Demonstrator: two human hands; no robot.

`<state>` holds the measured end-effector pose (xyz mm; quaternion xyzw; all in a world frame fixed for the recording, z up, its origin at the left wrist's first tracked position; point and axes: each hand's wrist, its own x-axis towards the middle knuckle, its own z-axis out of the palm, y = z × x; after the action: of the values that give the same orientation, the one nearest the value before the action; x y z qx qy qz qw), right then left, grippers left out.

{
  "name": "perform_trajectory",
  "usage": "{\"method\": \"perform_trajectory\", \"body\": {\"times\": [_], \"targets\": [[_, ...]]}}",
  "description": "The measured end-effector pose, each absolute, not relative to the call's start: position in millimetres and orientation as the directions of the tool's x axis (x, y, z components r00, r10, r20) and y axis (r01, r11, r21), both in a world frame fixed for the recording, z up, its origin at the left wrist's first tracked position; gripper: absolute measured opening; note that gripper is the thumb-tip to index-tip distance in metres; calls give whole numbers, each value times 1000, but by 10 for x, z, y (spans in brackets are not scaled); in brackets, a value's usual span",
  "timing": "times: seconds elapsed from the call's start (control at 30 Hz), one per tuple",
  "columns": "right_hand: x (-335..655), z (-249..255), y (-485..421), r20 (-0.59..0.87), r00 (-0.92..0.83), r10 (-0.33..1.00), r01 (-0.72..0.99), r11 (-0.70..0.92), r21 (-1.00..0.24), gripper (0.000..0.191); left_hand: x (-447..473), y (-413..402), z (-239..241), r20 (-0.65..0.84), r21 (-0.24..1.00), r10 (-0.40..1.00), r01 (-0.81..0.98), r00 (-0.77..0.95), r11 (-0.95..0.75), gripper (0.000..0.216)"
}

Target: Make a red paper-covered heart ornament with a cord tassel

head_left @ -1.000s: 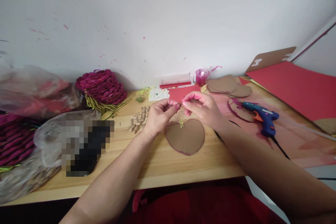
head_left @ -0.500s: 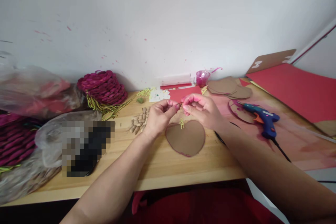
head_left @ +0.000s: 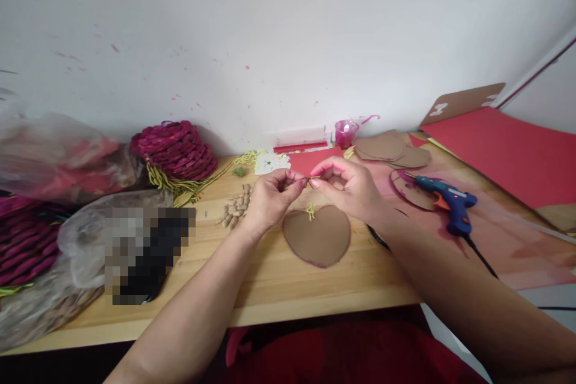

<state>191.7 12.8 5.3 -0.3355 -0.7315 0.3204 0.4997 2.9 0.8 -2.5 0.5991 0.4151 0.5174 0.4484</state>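
Note:
My left hand [head_left: 275, 198] and my right hand [head_left: 348, 189] meet fingertip to fingertip above the table. Both are pinched on something tiny, brownish and thread-like, too small to name. Below them lies a heart-shaped cardboard piece [head_left: 317, 239] with a purplish edge. A bit of yellow-green yarn [head_left: 310, 210] rests at its top notch. Peanuts in their shells [head_left: 234, 209] are heaped left of my left hand. Off to the right, a blue glue gun [head_left: 454, 207] lies partly over another purple-edged cardboard piece [head_left: 413, 192].
Purple braided coils with yellow-green cords [head_left: 175, 150] and plastic bags [head_left: 85, 240] crowd the left. A dark, pixelated object [head_left: 155, 258] is in front of them. At the back stand a pink-stained cup [head_left: 346, 134] and cardboard hearts [head_left: 382, 149]. Red sheets [head_left: 504, 150] lie at right.
The fingers of my right hand have shifted slightly while both hands stay pinched together. The view has moved a little; the things on the table look the same.

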Motion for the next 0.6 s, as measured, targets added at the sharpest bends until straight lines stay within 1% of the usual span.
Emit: {"method": "perform_trajectory", "body": {"times": [0.07,0.13,0.2,0.3,0.4,0.5,0.6], "targets": [[1908,70,107,550,-256,795,169,597,-784,8,33,4,-23,283,956,955,58,87,-288,23],[1891,71,97,574,-230,786,223,617,-755,11,40,-6,-19,319,942,946,92,62,-324,21],[1865,48,97,557,-211,803,255,596,-762,10,52,-21,-14,342,931,939,116,49,-345,18],[1824,-6,107,474,-201,857,177,508,-843,8,72,-42,-12,349,929,936,117,35,-351,16],[1799,-45,113,389,-208,898,83,412,-907,12,85,-49,-15,339,933,940,118,20,-339,17],[1795,-52,108,342,-235,910,48,362,-931,14,91,-45,-18,321,941,947,111,7,-320,18],[1797,-47,96,360,-242,901,40,380,-924,11,95,-40,-18,307,949,952,79,-11,-305,19]]}}
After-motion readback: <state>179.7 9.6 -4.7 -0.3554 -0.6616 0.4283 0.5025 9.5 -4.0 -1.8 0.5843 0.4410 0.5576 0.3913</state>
